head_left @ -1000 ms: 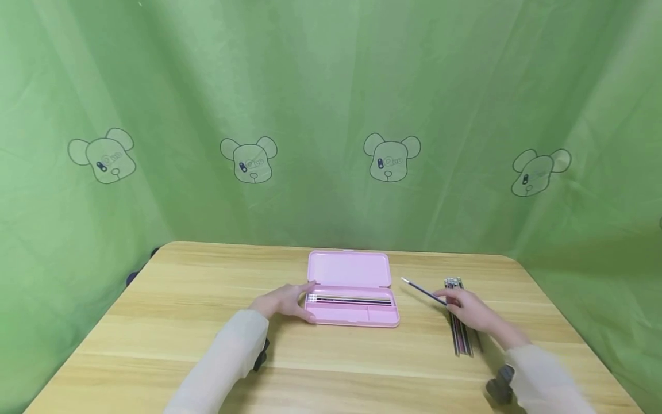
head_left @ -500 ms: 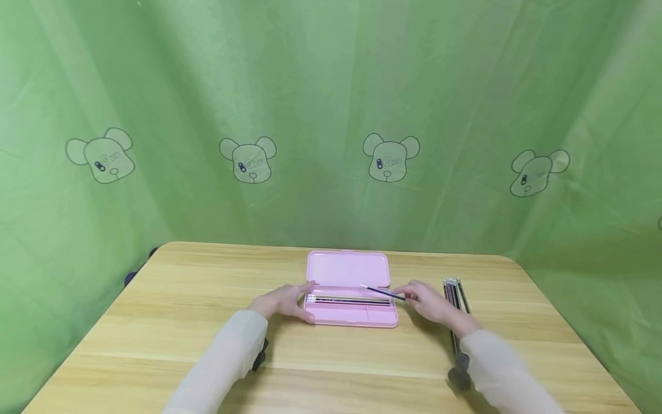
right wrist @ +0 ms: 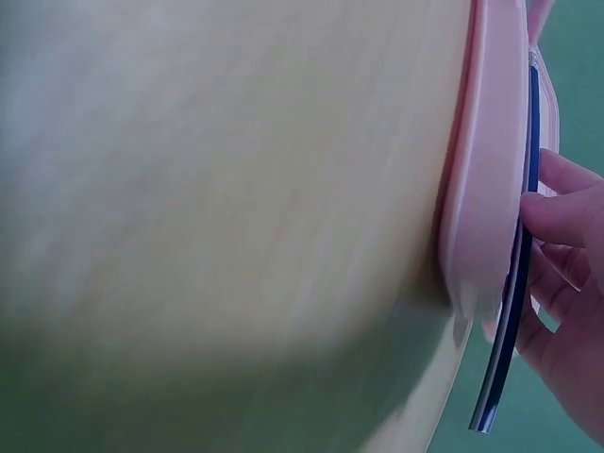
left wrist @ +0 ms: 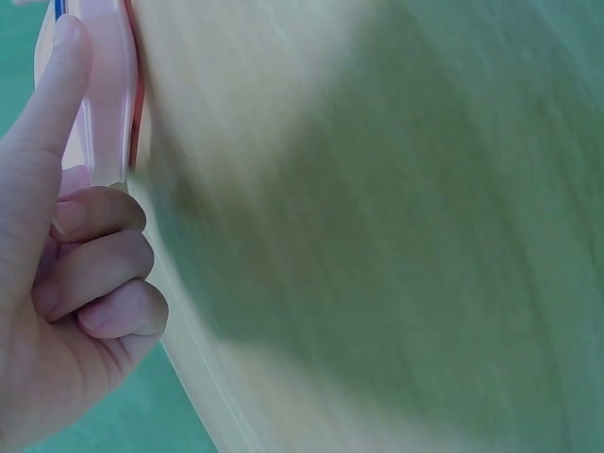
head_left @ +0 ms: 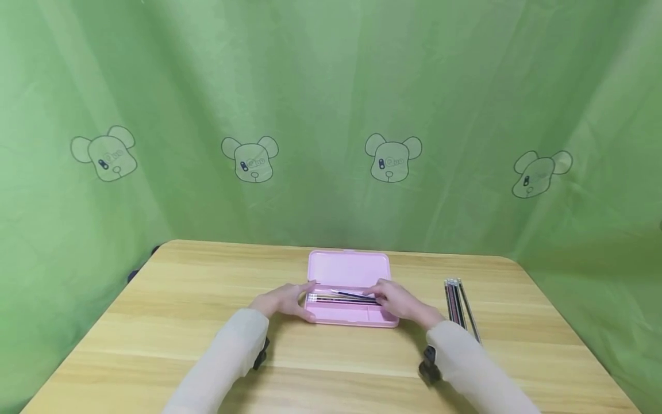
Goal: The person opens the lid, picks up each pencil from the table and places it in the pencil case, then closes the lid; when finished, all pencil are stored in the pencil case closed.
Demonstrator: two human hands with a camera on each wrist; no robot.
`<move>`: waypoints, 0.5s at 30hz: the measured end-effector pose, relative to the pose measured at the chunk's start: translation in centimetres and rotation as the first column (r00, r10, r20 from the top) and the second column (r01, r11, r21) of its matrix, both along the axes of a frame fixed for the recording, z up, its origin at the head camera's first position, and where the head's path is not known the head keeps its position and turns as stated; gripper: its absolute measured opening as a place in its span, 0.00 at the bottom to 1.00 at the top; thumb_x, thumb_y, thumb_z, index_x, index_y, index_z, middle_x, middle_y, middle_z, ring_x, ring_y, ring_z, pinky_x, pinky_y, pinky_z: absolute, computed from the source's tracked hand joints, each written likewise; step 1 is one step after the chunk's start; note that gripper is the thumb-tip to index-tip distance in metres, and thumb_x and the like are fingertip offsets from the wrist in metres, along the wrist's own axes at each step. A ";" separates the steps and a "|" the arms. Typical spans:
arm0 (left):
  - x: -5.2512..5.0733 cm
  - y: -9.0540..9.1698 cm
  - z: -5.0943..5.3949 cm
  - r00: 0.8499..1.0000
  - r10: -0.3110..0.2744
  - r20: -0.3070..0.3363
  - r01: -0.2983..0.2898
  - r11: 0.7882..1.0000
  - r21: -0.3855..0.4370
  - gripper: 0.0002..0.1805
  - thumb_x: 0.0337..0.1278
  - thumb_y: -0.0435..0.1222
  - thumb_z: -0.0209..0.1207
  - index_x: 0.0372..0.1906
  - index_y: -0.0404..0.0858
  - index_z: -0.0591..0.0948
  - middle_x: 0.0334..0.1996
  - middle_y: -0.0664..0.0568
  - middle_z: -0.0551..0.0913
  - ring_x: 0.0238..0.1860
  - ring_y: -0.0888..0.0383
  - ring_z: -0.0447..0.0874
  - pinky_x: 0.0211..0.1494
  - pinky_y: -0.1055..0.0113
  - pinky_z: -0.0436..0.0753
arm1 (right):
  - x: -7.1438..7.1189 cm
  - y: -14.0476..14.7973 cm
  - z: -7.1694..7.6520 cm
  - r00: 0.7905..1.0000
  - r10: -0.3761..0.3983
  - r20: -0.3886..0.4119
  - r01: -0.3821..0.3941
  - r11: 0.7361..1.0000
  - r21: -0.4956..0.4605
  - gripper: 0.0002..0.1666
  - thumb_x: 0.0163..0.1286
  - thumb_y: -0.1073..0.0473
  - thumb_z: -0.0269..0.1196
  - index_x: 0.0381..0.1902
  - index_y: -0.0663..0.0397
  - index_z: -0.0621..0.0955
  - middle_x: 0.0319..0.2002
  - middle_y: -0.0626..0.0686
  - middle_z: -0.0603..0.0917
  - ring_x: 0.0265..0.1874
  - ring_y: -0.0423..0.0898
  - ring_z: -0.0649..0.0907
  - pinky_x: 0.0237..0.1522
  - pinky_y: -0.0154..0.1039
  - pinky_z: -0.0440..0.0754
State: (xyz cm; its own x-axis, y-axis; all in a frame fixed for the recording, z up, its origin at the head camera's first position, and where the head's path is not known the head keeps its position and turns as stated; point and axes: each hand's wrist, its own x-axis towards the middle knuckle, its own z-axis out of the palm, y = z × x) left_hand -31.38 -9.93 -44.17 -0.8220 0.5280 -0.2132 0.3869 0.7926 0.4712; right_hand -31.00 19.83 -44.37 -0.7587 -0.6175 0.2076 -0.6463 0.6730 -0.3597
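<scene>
A pink pencil case [head_left: 336,315] lies with its lid [head_left: 349,268] folded back on the table. My left hand [head_left: 283,300] grips its left end, thumb along the front side and a finger at the back corner; in the left wrist view the other fingers are curled. Several pencils [head_left: 324,298] lie side by side in the back compartment. Over that compartment my right hand [head_left: 397,300] pinches a dark blue pencil [right wrist: 528,142] between thumb and fingers, its white-tipped end pointing left and slightly raised. The fingers hide the case's right end.
On the wooden table [head_left: 289,368], a loose bundle of pencils [head_left: 454,305] lies right of the case, partly behind the right sleeve. One pencil [head_left: 469,310] lies slightly apart from it. A green curtain [head_left: 331,207] hangs behind the table.
My right hand has carried the dark blue pencil leftward from the bundle to over the case's back compartment, and lowered it. The left hand has stayed on the case.
</scene>
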 end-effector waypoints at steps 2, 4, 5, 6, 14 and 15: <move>-0.1 0.0 0.0 1.000 -0.001 -0.003 0.001 1.000 0.000 0.54 0.38 0.54 0.67 0.70 0.43 0.54 0.66 0.40 0.61 0.65 0.44 0.61 0.67 0.53 0.62 | -0.2 -0.6 0.1 1.000 0.009 -0.005 -0.009 1.000 0.011 0.19 0.55 0.76 0.55 0.44 0.62 0.82 0.26 0.49 0.76 0.27 0.39 0.72 0.33 0.35 0.76; -0.1 -0.1 0.0 1.000 0.000 -0.006 0.000 1.000 -0.002 0.53 0.38 0.54 0.67 0.70 0.43 0.54 0.66 0.40 0.61 0.65 0.43 0.61 0.67 0.53 0.62 | -0.3 -1.1 0.3 1.000 0.018 -0.012 -0.018 1.000 0.014 0.19 0.54 0.76 0.56 0.44 0.62 0.82 0.26 0.50 0.76 0.26 0.39 0.72 0.33 0.36 0.77; -0.1 -0.1 0.0 1.000 0.000 -0.009 0.000 1.000 -0.002 0.53 0.38 0.54 0.67 0.70 0.43 0.54 0.66 0.40 0.61 0.64 0.43 0.61 0.67 0.53 0.62 | -0.4 -1.4 0.4 1.000 0.025 -0.019 -0.025 1.000 0.014 0.19 0.54 0.76 0.56 0.44 0.62 0.82 0.26 0.50 0.76 0.26 0.40 0.73 0.34 0.36 0.77; -0.1 -0.2 0.0 1.000 0.001 -0.011 -0.001 1.000 -0.002 0.53 0.38 0.54 0.67 0.70 0.43 0.54 0.66 0.40 0.61 0.64 0.43 0.62 0.67 0.53 0.62 | -0.5 -1.6 0.5 0.999 0.032 -0.030 -0.032 0.999 0.019 0.19 0.54 0.76 0.56 0.44 0.61 0.82 0.26 0.51 0.76 0.27 0.40 0.73 0.34 0.37 0.77; -0.2 0.0 0.0 1.000 -0.012 -0.017 0.012 1.000 0.003 0.54 0.38 0.53 0.68 0.71 0.42 0.53 0.65 0.38 0.62 0.65 0.44 0.61 0.67 0.54 0.62 | -1.1 -3.3 0.0 0.996 0.055 -0.065 -0.050 0.997 0.063 0.18 0.56 0.75 0.56 0.44 0.61 0.82 0.26 0.50 0.77 0.27 0.41 0.74 0.35 0.37 0.77; -0.2 0.0 0.0 1.000 -0.017 -0.021 0.017 1.000 0.002 0.54 0.38 0.53 0.68 0.70 0.41 0.54 0.65 0.38 0.63 0.64 0.44 0.62 0.67 0.54 0.62 | -1.1 -3.4 -0.1 0.997 0.049 -0.062 -0.045 0.997 0.065 0.18 0.56 0.75 0.56 0.44 0.60 0.82 0.26 0.50 0.77 0.27 0.41 0.74 0.35 0.37 0.77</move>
State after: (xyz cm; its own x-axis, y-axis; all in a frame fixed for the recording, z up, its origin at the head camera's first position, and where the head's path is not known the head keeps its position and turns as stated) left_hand -31.57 -9.95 -44.20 -0.8173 0.5423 -0.1949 0.4099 0.7848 0.4648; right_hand -32.11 16.39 -44.48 -0.7149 -0.6659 0.2133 -0.6980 0.6613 -0.2747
